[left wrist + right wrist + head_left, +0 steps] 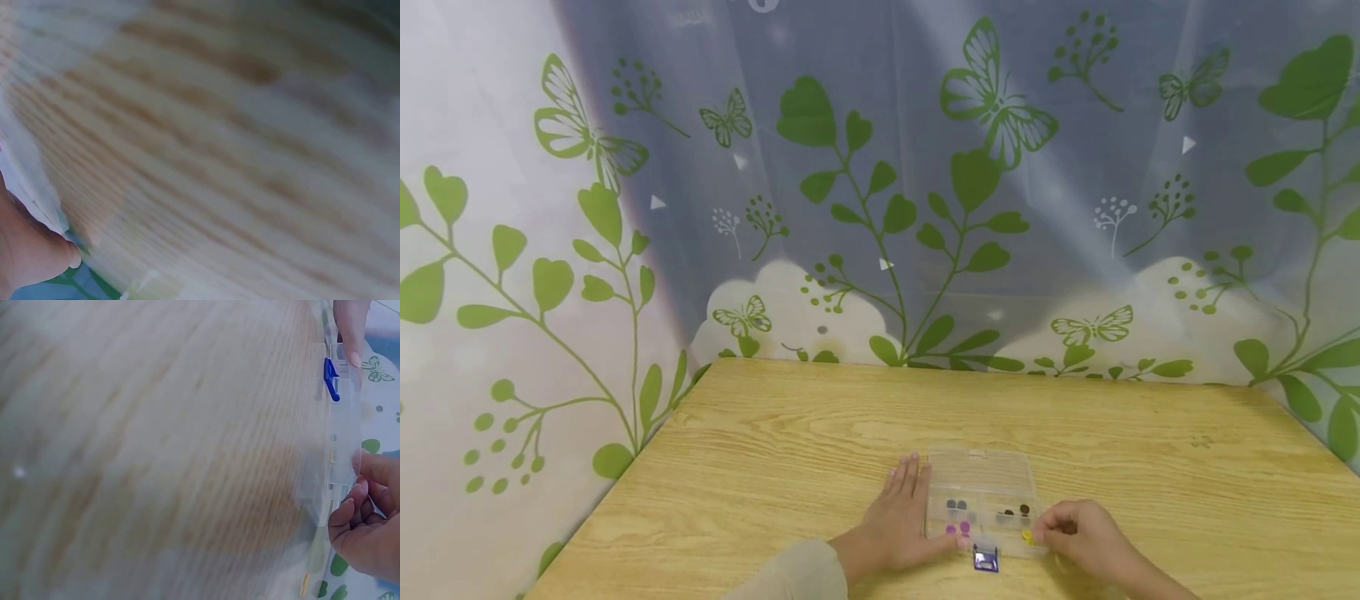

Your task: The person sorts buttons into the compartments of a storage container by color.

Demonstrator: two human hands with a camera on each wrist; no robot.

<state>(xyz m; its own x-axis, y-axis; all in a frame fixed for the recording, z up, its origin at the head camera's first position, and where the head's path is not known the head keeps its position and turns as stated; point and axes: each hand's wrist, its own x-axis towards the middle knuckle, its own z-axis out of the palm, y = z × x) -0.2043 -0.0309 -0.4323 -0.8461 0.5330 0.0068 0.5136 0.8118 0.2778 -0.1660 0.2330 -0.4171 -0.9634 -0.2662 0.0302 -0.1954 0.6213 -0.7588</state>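
Observation:
A clear plastic compartment box (981, 500) lies on the table, its transparent lid (981, 471) tipped back on the far side. Its compartments hold small round pieces: grey pieces (957, 505), black pieces (1024, 509), pink pieces (965, 527) and a yellow piece (1027, 536). At the front edge sticks out a blue latch (986, 559). My left hand (895, 521) rests along the box's left side, fingers straight, thumb across the front left corner. At the front right corner, my right hand (1086, 537) has curled fingers beside the yellow piece; whether they pinch anything is hidden.
The box stands near the front of a wood-grain table (775, 442). A curtain (865, 183) printed with green leaves and butterflies hangs behind and beside it. A small yellow object (304, 583) shows beyond the right hand in the right wrist view.

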